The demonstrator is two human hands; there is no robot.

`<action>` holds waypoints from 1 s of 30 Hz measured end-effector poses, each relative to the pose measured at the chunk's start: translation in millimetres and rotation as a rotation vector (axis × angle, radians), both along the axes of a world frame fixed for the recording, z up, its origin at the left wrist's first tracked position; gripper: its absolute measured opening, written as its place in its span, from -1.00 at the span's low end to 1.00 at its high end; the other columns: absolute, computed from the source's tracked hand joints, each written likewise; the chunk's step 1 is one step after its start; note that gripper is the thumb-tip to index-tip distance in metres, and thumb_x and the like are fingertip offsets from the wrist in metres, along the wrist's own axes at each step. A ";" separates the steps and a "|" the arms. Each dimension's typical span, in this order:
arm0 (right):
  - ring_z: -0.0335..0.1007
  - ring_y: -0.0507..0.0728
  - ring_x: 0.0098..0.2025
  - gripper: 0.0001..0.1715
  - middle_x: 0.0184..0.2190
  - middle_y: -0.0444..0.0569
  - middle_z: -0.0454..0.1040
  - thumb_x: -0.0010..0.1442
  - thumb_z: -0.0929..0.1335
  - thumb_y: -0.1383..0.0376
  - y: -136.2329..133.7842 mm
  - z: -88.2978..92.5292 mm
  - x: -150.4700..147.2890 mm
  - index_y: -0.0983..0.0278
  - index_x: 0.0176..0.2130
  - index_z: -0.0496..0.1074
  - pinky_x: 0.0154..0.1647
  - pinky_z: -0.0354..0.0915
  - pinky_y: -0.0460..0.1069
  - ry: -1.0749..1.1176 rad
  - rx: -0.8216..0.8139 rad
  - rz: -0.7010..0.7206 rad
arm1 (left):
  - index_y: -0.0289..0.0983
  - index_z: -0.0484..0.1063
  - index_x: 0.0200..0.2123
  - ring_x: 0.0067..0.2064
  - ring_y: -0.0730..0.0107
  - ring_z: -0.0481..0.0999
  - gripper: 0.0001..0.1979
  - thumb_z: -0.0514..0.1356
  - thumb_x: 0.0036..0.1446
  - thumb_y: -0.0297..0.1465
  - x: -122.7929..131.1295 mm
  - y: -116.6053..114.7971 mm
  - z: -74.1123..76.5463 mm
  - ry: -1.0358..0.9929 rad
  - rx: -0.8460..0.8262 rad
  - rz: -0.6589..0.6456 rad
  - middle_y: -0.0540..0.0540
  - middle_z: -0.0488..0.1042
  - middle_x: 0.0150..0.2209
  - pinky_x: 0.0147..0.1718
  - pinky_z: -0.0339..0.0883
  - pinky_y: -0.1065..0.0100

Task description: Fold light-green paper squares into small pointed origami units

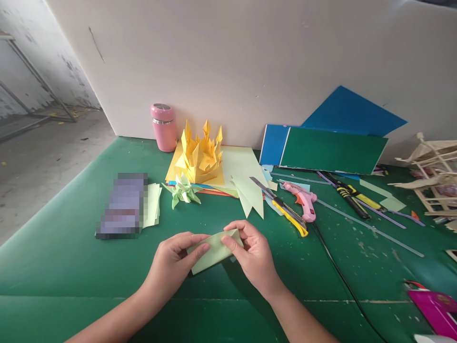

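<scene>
A folded piece of pale green paper (213, 252) is held above the green table between both hands. My left hand (178, 255) pinches its left end, with the thumb on the near face and the fingers behind. My right hand (252, 252) grips the right end, its thumb pressed on the paper near the top edge. Beyond the hands lie a light green folded paper flower (183, 191) and pointed pale green paper pieces (248, 193). A yellow folded paper crown shape (202, 159) stands behind them on stacked coloured sheets.
On the green table (71, 267), a pixelated phone-like object (123, 205) lies left beside pale green papers (153, 205). To the right are a yellow box cutter (291, 219), a pink glue gun (303, 200) with a black cord, and paper strips. A pink bottle (164, 131) stands behind.
</scene>
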State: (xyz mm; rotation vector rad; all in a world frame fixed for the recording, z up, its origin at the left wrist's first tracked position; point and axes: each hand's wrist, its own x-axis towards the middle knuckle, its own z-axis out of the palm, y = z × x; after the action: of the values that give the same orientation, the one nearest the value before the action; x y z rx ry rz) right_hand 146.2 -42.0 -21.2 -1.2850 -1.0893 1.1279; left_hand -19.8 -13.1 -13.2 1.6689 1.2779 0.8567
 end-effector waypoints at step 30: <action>0.37 0.08 -0.40 -0.69 -0.42 -0.06 0.48 0.21 0.28 0.04 0.0 -5.0 0.9 0.23 -0.28 0.36 -0.39 0.26 -0.06 -0.023 0.042 0.034 | -0.17 0.58 -0.41 -0.36 0.34 0.56 -0.80 0.12 0.08 -0.43 0.1 -3.6 -0.9 -0.001 0.236 -0.150 -0.09 0.59 -0.35 -0.42 0.42 0.46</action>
State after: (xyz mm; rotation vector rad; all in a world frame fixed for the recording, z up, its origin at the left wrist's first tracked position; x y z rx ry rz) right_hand 147.1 -42.0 -26.1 -1.2535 -1.1498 1.1126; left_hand -19.7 -16.7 -14.0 1.9219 1.0674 0.9448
